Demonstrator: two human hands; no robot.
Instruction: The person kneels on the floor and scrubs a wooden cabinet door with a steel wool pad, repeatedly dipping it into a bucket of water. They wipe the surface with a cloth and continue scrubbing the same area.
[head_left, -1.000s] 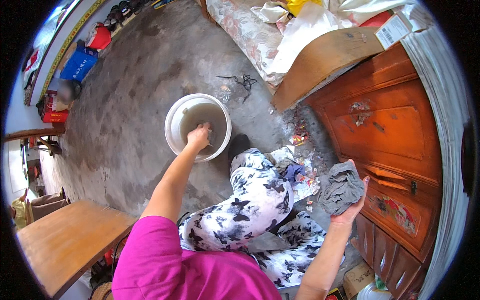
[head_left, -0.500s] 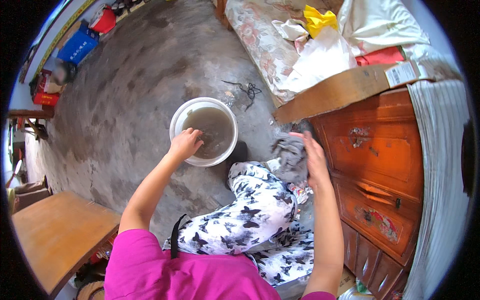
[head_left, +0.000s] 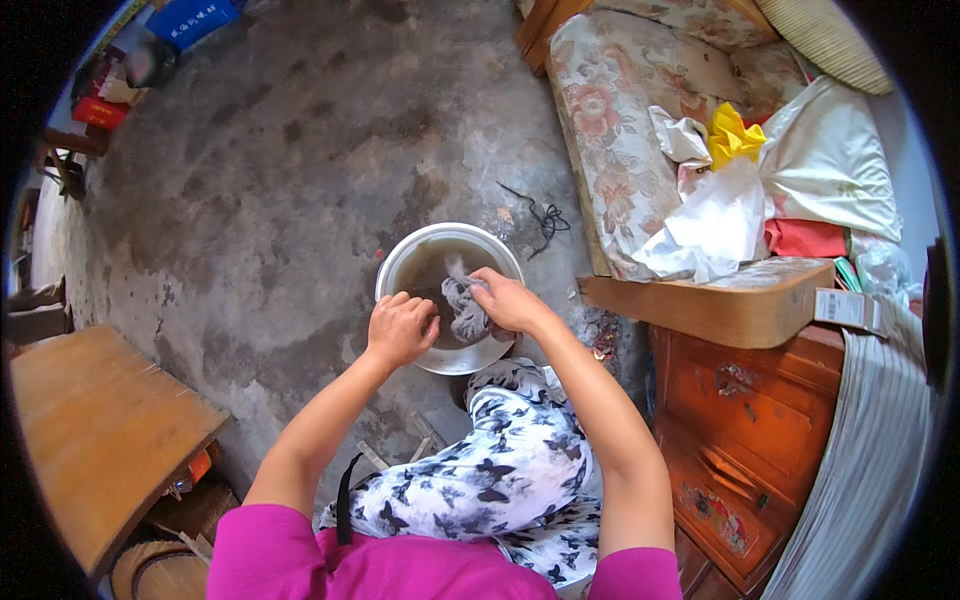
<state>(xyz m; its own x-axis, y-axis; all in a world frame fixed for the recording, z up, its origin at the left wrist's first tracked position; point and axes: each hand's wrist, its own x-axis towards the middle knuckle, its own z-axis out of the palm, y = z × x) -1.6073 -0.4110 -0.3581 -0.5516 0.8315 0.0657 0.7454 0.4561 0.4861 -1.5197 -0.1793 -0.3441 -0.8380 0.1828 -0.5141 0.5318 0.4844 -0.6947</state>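
Note:
A round white bucket [head_left: 400, 265] of murky brown water [head_left: 425, 262] stands on the floor in front of me. My right hand [head_left: 508, 301] is over its right side, fingers closed on a wet grey cloth [head_left: 466, 312]. The cloth hangs bunched over the water; whether its lower end dips in cannot be told. At the bucket's near left rim is my left hand [head_left: 403, 328], its fingers curled in. Its palm faces away, so anything inside it is hidden. The two hands are a short way apart.
Close on the right stand an orange-brown wooden cabinet [head_left: 745, 400] and a floral sofa [head_left: 615, 190] with a wooden arm [head_left: 710, 305]. A black cord [head_left: 547, 220] lies on the concrete floor beyond the bucket. A wooden table [head_left: 110, 430] is at the left.
My right hand has brought the grey cloth from beside the cabinet leftward over the bucket. My left hand's fingers have curled in at the rim. The view has shifted.

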